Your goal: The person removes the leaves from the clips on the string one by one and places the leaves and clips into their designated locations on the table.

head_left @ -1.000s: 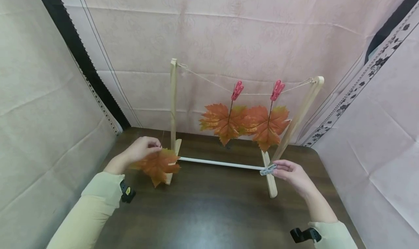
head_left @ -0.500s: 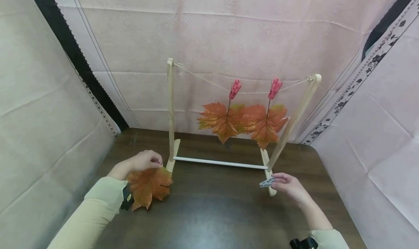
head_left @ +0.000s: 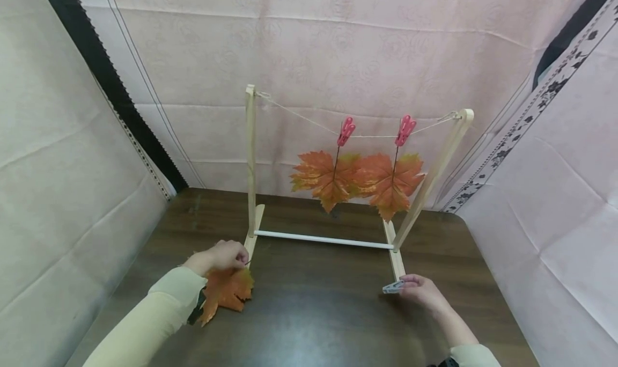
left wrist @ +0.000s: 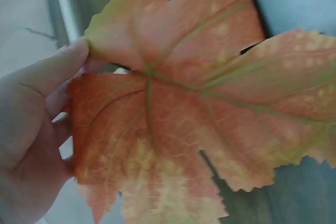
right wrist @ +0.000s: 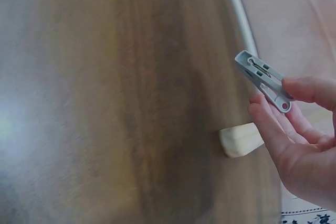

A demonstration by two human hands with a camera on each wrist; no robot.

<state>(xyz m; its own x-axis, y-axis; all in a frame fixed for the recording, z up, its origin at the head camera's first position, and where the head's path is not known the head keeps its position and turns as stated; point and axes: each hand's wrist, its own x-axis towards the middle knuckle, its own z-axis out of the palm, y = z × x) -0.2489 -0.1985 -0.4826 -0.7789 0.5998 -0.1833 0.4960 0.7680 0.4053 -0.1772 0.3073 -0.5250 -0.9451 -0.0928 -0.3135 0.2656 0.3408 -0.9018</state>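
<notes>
My left hand [head_left: 228,255] pinches an orange maple leaf [head_left: 229,289] by its stem, beside the left foot of a wooden stand. In the left wrist view the leaf [left wrist: 173,93] fills most of the picture, its veins facing the camera. Between thumb and fingers, my right hand [head_left: 425,293] holds a grey-blue clothespin [head_left: 393,287] near the front end of the stand's right foot [head_left: 396,262]. The right wrist view shows the clothespin [right wrist: 264,80] with its closed tip pointing away from the hand.
Between the posts [head_left: 251,158] of the stand runs a string [head_left: 299,115]. Two pink clothespins [head_left: 346,131] on it hold two maple leaves [head_left: 333,179] by their stems. A white rod [head_left: 323,240] joins the feet low down. Pale cloth walls [head_left: 309,56] surround the dark wooden table [head_left: 309,308].
Both hands have come nearer the front of the table. The leaf moved with my left hand, and the grey-blue clothespin moved with my right. The hanging leaves stayed in place.
</notes>
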